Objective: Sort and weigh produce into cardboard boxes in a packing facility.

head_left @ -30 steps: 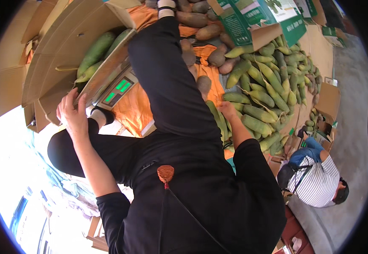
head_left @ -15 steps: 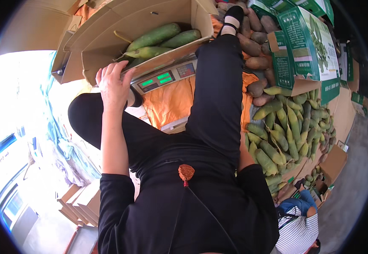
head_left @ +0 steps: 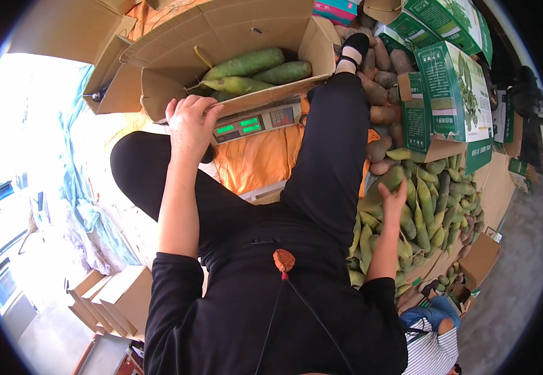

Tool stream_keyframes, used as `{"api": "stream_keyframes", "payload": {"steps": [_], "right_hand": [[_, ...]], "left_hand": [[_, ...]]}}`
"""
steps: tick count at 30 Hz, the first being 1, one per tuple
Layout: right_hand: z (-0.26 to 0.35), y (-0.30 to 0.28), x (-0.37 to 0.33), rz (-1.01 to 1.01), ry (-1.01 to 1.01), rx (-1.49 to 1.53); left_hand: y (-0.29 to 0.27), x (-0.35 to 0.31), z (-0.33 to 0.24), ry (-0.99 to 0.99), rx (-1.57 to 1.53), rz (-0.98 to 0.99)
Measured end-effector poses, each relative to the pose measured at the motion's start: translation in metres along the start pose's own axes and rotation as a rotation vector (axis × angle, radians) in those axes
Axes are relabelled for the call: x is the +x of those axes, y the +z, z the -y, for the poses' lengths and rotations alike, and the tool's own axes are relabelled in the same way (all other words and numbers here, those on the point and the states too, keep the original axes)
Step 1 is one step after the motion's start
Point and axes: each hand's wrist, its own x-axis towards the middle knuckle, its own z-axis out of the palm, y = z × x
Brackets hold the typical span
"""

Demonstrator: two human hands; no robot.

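Observation:
My left hand [head_left: 191, 125] is at the near left edge of an opened cardboard box [head_left: 271, 92], its fingertips curled over the rim. Inside the box lie several long green radishes [head_left: 246, 64]. The box rests on a weighing scale [head_left: 257, 125] with a lit green display, which stands between my legs. On my right, my right hand [head_left: 394, 203] is closed around a green radish [head_left: 389, 180], at the near left side of a big heap of green radishes [head_left: 431, 212]. Its fingers wrap partly over the radish, and the radish's lower end points toward my leg.
Reddish root vegetables [head_left: 384, 115] lie beyond the heap, beside my foot. Printed green-and-white cartons [head_left: 459, 94] stand at the far right. Orange cloth [head_left: 256, 159] is spread under the scale. Flat cardboard boxes [head_left: 118, 300] lean at lower left. Another person [head_left: 431, 340] is at lower right.
My right hand, hidden beside my thigh before, has reached out to the heap and taken hold of a radish. My left hand stays at the box rim. The whole view has shifted slightly.

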Motion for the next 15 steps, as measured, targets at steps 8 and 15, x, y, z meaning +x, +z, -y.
{"api": "stream_keyframes", "payload": {"steps": [8,15], "right_hand": [[0.299,0.021,0.04,0.111,-0.571,0.185],[0.425,0.106,0.027,0.375,-1.095,0.25]], "left_hand": [[0.001,-0.001,0.005,-0.023,-0.032,0.01],[0.001,-0.001,0.005,-0.002,-0.055,-0.016]]}}
